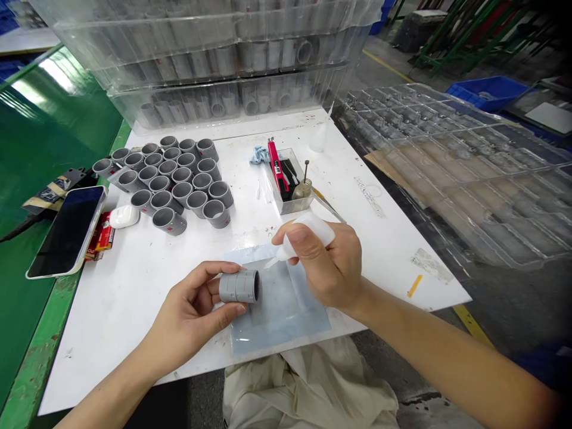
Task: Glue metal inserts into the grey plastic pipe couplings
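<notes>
My left hand [196, 313] is closed round a grey plastic pipe fitting [239, 286], held on its side with its open end toward the right. In my right hand [333, 262] is a white squeeze bottle [313, 232], tilted so its thin nozzle points down and left. The nozzle tip is a little above and right of the fitting, apart from it. Beneath both hands lies a pale blue sheet [286, 333] on the white table. Many similar grey fittings [167, 219] stand upright in a group at the left of the table.
A small clear tray [295, 205] holds a red cutter [277, 167] and a little jar [302, 189]. Behind it stands another white bottle [317, 138]. Stacked clear trays [196, 89] of fittings line the back. A phone [67, 232] and a white case [124, 217] lie left.
</notes>
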`<control>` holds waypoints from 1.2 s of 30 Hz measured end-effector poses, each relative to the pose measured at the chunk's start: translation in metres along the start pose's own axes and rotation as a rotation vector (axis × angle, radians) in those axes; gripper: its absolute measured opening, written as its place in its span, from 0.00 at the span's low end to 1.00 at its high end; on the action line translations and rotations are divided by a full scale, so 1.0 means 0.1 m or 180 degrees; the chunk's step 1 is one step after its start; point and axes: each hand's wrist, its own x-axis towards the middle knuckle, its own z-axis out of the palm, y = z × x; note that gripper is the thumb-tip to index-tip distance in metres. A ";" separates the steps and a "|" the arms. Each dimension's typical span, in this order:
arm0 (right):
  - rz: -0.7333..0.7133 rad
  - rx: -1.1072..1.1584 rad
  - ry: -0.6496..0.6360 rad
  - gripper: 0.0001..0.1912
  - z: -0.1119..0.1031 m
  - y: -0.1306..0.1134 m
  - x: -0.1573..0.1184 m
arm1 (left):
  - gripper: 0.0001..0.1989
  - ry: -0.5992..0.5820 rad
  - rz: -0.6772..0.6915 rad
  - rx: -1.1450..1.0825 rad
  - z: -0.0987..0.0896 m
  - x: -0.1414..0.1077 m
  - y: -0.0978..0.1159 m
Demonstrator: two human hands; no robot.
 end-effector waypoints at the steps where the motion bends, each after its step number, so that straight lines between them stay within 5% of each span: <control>1: 0.0021 0.0001 0.0013 0.30 0.00 0.00 0.00 | 0.18 0.0042 -0.0022 0.0001 0.01 -0.01 0.01; 13: 0.0066 0.0635 0.0470 0.24 -0.11 -0.02 -0.02 | 0.21 -0.0098 -0.0045 -0.0167 -0.04 0.00 -0.02; 17: 0.0235 0.0721 0.0644 0.23 -0.16 -0.04 -0.15 | 0.16 -0.0208 0.0456 -0.0161 -0.06 0.01 -0.05; 21: 0.0280 0.0696 0.0597 0.22 -0.13 -0.05 -0.28 | 0.07 -0.0181 0.0588 -0.0131 -0.07 0.02 -0.06; 28: -0.0024 0.0717 0.0303 0.20 -0.06 -0.01 -0.26 | 0.19 -0.0073 0.0358 -0.0064 -0.03 0.01 -0.03; 36: -0.0277 0.0515 0.0185 0.18 -0.02 -0.01 -0.25 | 0.17 -0.0052 0.0220 0.0075 -0.02 -0.02 0.00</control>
